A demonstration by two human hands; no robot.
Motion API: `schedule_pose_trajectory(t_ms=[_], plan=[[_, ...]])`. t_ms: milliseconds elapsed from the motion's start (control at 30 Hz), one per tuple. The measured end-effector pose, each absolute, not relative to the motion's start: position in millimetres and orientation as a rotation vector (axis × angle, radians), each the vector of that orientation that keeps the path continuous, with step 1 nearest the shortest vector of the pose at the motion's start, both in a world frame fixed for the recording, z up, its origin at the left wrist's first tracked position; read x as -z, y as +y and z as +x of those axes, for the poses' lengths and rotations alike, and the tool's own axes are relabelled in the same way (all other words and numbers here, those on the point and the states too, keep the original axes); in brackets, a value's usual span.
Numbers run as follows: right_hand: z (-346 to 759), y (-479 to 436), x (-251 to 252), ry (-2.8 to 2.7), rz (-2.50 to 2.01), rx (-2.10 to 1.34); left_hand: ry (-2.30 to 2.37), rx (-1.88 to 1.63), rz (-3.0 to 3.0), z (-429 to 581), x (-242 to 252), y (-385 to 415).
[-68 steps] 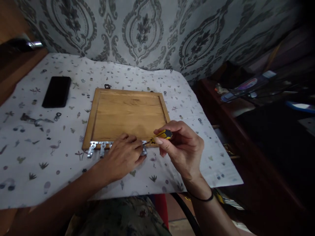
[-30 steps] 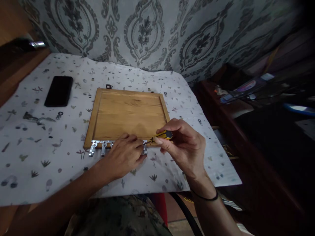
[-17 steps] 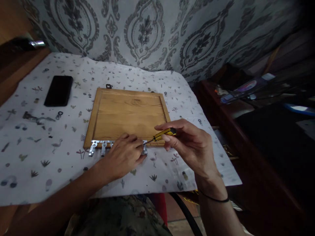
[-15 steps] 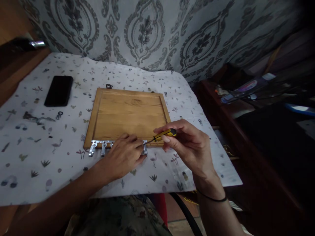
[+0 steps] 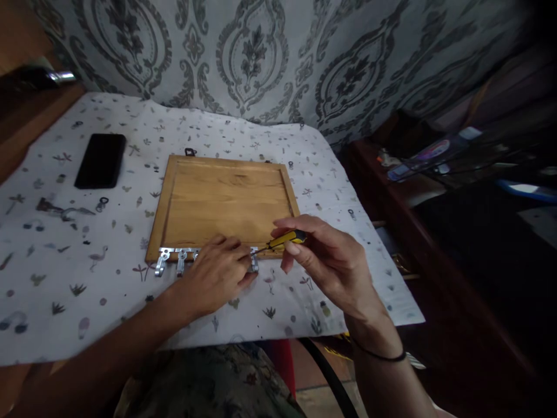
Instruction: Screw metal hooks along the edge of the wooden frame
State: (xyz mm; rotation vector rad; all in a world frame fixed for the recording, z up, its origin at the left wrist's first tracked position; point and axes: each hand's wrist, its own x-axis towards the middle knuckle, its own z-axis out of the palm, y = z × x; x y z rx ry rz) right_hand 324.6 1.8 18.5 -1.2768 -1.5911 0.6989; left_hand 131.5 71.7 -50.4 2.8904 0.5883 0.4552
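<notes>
A wooden framed board [image 5: 226, 203] lies flat on the table, with a silver metal hook rail [image 5: 181, 261] along its near edge. My left hand [image 5: 217, 270] rests over the middle of the rail with fingers bent around it, covering part of it. Between the thumb and fingers of my right hand [image 5: 326, 255] is a small screwdriver [image 5: 287, 239] with a yellow and black handle. Its shaft slants down to the left, and the tip meets the rail's right end beside my left fingers. Any screw under the tip is too small to make out.
A patterned white cloth [image 5: 113, 249] covers the table. A black phone [image 5: 101, 161] lies at the left, with small metal pieces [image 5: 65, 210] nearer me. Behind hangs a grey patterned curtain [image 5: 252, 58]. A dark red piece of furniture stands at the right, bearing a clear bottle [image 5: 429, 155].
My right hand has turned the screwdriver handle slightly, its fingers shifting a little. The left hand stays on the rail. The whole view has drifted slightly.
</notes>
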Motion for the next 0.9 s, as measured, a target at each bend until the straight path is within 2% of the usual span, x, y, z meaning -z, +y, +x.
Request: schedule_pose_trajectory(t_ms=[300,900], plan=[[311,9,-3,-1.49,-1.299,-0.475,0.594,-0.428,2.894,131,51,71],[306,7,-3,-1.463,-1.366,-0.472,0.784,-0.514,2.74,131,54,68]])
